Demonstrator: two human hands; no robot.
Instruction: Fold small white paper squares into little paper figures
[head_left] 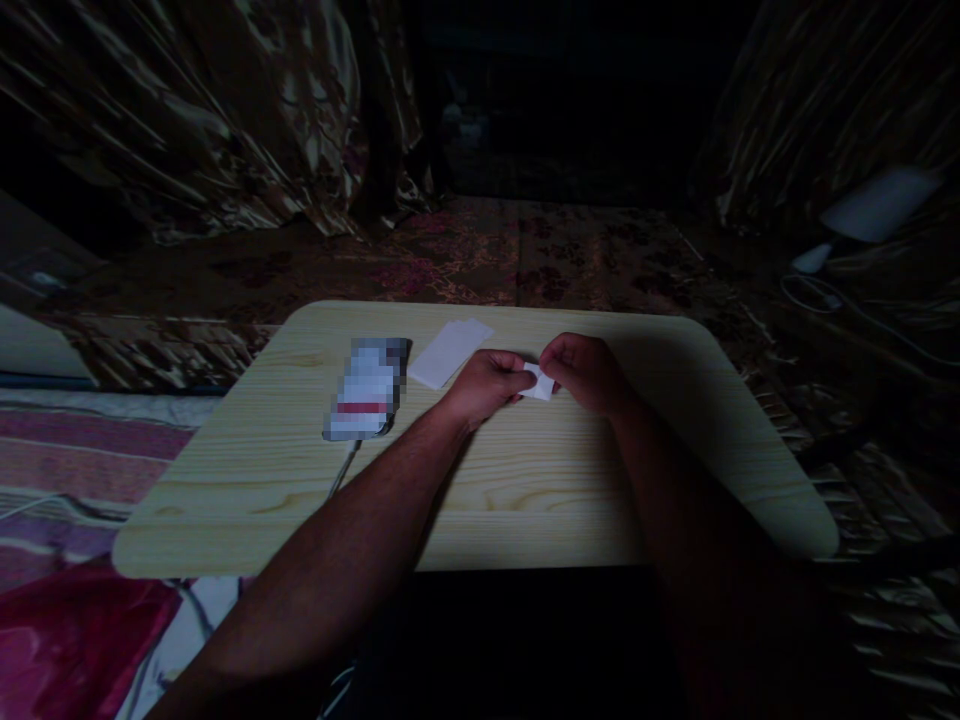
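While left hand point(487, 385) and right hand point(585, 372) pinch white paper point(540, 386), pale sheets point(450, 352) and a corded device point(367, 385) lie leftward

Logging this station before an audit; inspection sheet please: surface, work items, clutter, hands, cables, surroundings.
Surface: pale wood-grain table, rounded corners.
Work items: small white paper, in hand; white sheets lying farther left.
Clutter: phone-like device, pixelated, left of the sheets.
Hands: left hand pinches the paper; right hand has fingers at its right side, grip unclear.
Cables: white cord from the device's near end; another cord beside the lamp.
Surroundings: dim; patterned curtains behind, striped bedding at left.
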